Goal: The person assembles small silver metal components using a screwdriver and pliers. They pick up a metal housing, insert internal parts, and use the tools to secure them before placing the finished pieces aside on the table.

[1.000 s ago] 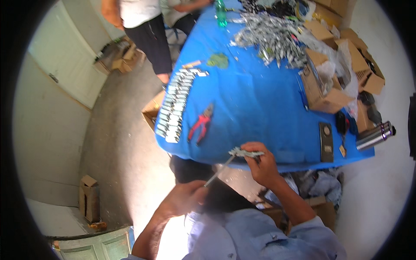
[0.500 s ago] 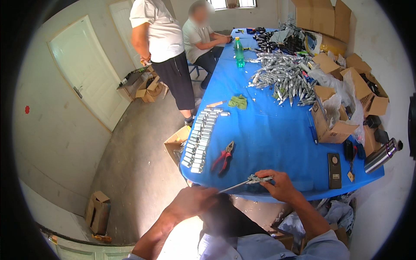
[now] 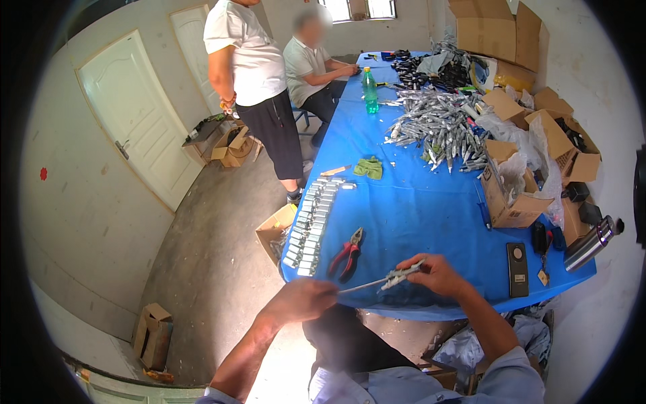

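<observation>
My left hand [image 3: 301, 300] is closed at the near table edge around one end of a thin metal rod [image 3: 363, 287]; any handle is hidden in the fist. The rod's far end meets a small grey metal part [image 3: 402, 275] of irregular shape. Fingers and thumb of my right hand [image 3: 441, 276] pinch that part above the blue cloth. Combination pliers [image 3: 347, 254] with red and black handles lie just beyond my left hand. Left of them, small shiny metal pieces [image 3: 313, 222] stand in close rows along the table's edge.
The blue-covered table [image 3: 431, 222] bears a heap of grey metal parts [image 3: 437, 124], a green bottle [image 3: 370, 91], a green cloth [image 3: 368, 168] and open cartons [image 3: 515, 202]. A steel flask [image 3: 592, 244] stands right. Two people are at the far left side.
Both hands have risen slightly, with the left also shifting a little. The grey part has turned in my right fingers, showing more of its length below the rod.
</observation>
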The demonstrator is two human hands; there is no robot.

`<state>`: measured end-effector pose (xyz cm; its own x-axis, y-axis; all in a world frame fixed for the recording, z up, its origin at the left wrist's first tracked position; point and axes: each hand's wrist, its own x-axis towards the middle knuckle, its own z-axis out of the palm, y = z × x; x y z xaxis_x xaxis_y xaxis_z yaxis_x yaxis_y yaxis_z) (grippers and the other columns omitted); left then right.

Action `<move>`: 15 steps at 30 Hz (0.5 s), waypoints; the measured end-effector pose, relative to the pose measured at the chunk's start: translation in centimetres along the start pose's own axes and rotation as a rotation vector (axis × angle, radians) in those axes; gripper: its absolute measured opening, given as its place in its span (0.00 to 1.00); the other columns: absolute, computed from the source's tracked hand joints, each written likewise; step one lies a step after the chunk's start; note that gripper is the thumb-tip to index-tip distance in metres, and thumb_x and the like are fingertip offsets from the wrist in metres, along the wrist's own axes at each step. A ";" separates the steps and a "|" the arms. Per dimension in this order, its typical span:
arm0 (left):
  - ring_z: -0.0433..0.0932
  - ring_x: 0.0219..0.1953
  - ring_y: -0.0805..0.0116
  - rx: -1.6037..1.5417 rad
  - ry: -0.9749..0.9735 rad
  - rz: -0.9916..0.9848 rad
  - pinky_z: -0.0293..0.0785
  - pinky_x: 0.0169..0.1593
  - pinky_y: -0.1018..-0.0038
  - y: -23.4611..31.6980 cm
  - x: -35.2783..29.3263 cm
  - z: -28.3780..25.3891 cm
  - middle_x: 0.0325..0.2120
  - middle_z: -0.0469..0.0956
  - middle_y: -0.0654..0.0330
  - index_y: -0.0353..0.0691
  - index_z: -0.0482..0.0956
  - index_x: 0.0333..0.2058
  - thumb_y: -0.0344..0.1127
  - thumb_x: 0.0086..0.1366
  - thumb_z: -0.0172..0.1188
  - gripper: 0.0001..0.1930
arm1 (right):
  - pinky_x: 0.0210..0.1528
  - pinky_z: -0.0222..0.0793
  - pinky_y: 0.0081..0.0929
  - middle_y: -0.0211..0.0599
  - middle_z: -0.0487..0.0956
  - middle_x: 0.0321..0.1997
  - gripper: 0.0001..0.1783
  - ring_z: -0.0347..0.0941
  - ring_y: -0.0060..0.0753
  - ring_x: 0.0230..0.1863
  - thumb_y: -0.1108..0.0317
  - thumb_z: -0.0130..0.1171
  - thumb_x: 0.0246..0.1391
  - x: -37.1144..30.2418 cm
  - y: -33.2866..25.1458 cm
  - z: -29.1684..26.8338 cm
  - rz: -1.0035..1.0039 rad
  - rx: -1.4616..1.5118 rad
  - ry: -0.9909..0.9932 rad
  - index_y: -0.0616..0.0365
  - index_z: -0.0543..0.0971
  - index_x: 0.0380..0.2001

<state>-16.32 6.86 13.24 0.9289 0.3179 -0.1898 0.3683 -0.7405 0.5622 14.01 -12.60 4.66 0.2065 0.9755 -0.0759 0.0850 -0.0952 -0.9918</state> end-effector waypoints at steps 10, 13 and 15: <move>0.85 0.31 0.65 -0.279 0.219 0.002 0.80 0.38 0.69 3.1 0.2 6.4 0.31 0.85 0.53 0.35 0.81 0.54 0.36 0.72 0.61 0.16 | 0.47 0.80 0.25 0.37 0.85 0.48 0.12 0.83 0.27 0.46 0.72 0.65 0.63 2.6 1.6 -0.1 -0.108 0.527 0.368 0.60 0.79 0.48; 0.87 0.33 0.60 -0.306 0.324 -0.001 0.81 0.39 0.65 5.1 0.4 7.8 0.32 0.85 0.50 0.35 0.80 0.54 0.36 0.71 0.61 0.17 | 0.44 0.80 0.25 0.34 0.84 0.44 0.12 0.82 0.26 0.44 0.69 0.66 0.64 4.2 2.3 1.2 -0.155 0.566 0.452 0.60 0.79 0.48; 0.87 0.34 0.57 -0.368 0.289 -0.107 0.80 0.41 0.64 6.5 0.6 7.9 0.34 0.85 0.48 0.34 0.79 0.55 0.37 0.71 0.60 0.18 | 0.42 0.80 0.25 0.32 0.83 0.41 0.13 0.81 0.24 0.43 0.69 0.68 0.63 4.9 2.7 1.3 -0.184 0.528 0.475 0.60 0.79 0.48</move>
<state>-13.07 -2.43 10.46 0.8187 0.5711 -0.0603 0.3752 -0.4525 0.8090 13.97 -7.81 1.43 0.6449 0.7636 0.0305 -0.2972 0.2874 -0.9105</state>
